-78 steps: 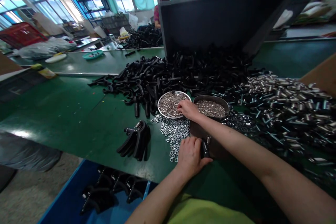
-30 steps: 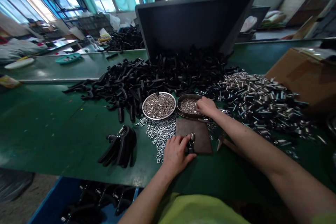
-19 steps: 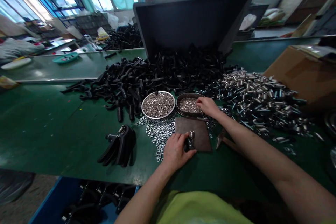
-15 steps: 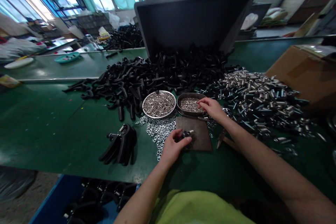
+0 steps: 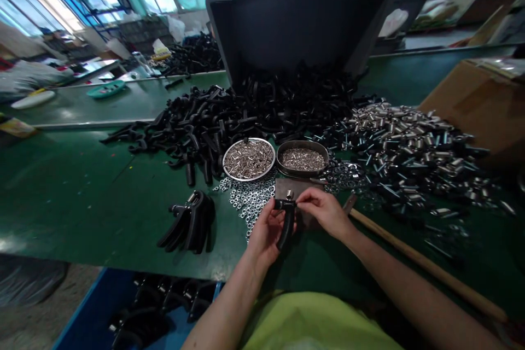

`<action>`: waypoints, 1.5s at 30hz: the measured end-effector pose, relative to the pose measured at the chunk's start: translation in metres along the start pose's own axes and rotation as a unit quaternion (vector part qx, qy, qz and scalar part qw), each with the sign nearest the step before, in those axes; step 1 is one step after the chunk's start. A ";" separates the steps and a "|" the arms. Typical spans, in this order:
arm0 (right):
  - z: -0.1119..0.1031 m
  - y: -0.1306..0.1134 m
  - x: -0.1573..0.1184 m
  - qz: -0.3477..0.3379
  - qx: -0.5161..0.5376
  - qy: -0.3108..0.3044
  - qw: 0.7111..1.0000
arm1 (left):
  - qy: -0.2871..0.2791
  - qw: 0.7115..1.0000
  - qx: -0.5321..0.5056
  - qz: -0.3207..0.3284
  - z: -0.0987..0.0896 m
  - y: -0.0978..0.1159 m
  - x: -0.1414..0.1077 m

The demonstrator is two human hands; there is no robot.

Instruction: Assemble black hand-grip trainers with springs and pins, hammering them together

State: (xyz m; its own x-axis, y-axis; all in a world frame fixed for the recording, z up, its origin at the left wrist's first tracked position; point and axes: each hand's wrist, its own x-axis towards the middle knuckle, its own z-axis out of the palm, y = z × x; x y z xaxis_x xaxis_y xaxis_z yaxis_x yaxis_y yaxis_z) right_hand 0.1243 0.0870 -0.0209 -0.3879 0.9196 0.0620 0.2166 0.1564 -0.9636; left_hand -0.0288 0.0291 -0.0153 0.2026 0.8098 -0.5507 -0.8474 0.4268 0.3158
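My left hand [image 5: 263,232] is closed around a black curved handle [image 5: 288,224] with a small metal cylinder standing up at its top end. My right hand [image 5: 326,210] pinches at the right side of that top end; whatever is between its fingertips is too small to make out. Both hands are over a dark metal plate [image 5: 283,186], partly hidden by them. Beyond it stand a round dish [image 5: 225,167] of metal pins and an oval tin [image 5: 301,174] of tiny metal pieces. Loose nuts [image 5: 248,202] are spread left of the plate.
A hammer [image 5: 426,265] lies to the right, under my right forearm. Several assembled black handles [image 5: 192,224] rest at left. Black parts [image 5: 205,120] spill from a tipped bin [image 5: 303,27]. Metal-ended parts [image 5: 422,158] heap beside a carton [image 5: 479,109]. Below is a blue crate [image 5: 88,311].
My right hand has left the oval tin and come to the part in my left hand. My left hand has turned the handle, so its curved length now shows.
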 end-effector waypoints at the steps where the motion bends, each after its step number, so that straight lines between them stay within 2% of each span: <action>1: 0.000 0.000 0.001 -0.014 -0.014 0.002 1.000 | 0.001 1.000 0.001 0.002 0.000 0.000 0.000; 6: 0.002 0.003 0.001 -0.043 -0.072 0.012 0.996 | 0.011 0.999 0.043 0.014 -0.004 -0.003 0.005; 9: -0.003 0.009 0.003 -0.074 -0.123 0.024 0.989 | 0.005 0.989 0.143 0.047 -0.007 0.002 0.010; 11: -0.010 0.015 0.006 -0.150 -0.204 0.013 0.967 | -0.024 0.968 0.237 0.080 -0.007 0.007 0.015; 13: -0.019 0.024 0.009 -0.242 -0.323 -0.011 0.915 | -0.048 0.933 0.338 0.116 -0.006 0.013 0.020; 15: -0.026 0.032 0.013 -0.302 -0.441 -0.050 0.844 | -0.056 0.874 0.454 0.162 -0.006 0.015 0.025; 16: -0.028 0.035 0.015 -0.318 -0.488 -0.072 0.810 | -0.055 0.831 0.518 0.193 -0.006 0.015 0.027; 18: -0.029 0.039 0.018 -0.330 -0.548 -0.109 0.761 | -0.058 0.724 0.637 0.261 -0.009 0.010 0.028; 20: -0.028 0.039 0.019 -0.326 -0.574 -0.122 0.741 | -0.063 0.613 0.725 0.309 -0.014 0.004 0.026; 22: -0.029 0.033 0.017 -0.316 -0.584 -0.126 0.737 | -0.068 0.530 0.780 0.325 -0.018 -0.002 0.023; 23: -0.031 0.030 0.013 -0.309 -0.586 -0.128 0.738 | -0.068 0.501 0.798 0.327 -0.020 -0.005 0.022; 25: -0.042 0.025 0.000 -0.274 -0.586 -0.107 0.755 | -0.052 0.472 0.814 0.334 -0.022 -0.008 0.020; 28: -0.071 0.032 -0.038 -0.152 -0.587 -0.016 0.795 | -0.010 0.465 0.817 0.340 -0.024 -0.008 0.021; 31: -0.103 0.056 -0.085 -0.029 -0.590 0.056 0.805 | 0.019 0.453 0.825 0.336 -0.022 -0.006 0.023; 34: -0.116 0.069 -0.114 0.071 -0.548 0.097 0.828 | 0.020 0.449 0.831 0.327 -0.019 -0.004 0.025; 37: -0.103 0.047 -0.112 0.129 -0.436 0.116 0.883 | 0.016 0.449 0.834 0.319 -0.017 -0.003 0.024; 38: -0.094 0.034 -0.106 0.127 -0.388 0.113 0.906 | 0.016 0.448 0.836 0.317 -0.016 -0.003 0.024; 40: -0.074 0.009 -0.091 0.081 -0.299 0.102 0.945 | 0.016 0.448 0.837 0.314 -0.015 -0.003 0.023; 43: -0.048 -0.009 -0.073 -0.009 -0.272 0.085 0.959 | 0.017 0.455 0.832 0.316 -0.015 -0.003 0.023; 45: -0.040 -0.010 -0.065 -0.027 -0.306 0.031 0.951 | 0.018 0.461 0.829 0.318 -0.015 -0.003 0.023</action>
State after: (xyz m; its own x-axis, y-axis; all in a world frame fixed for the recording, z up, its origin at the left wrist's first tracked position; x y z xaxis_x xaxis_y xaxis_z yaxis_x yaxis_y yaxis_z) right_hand 0.1832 0.0396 -0.0051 -0.3640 0.9207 0.1408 0.6863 0.3674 -0.6277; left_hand -0.0288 0.0400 -0.0410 0.1392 0.9886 0.0567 0.8141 -0.1468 0.5619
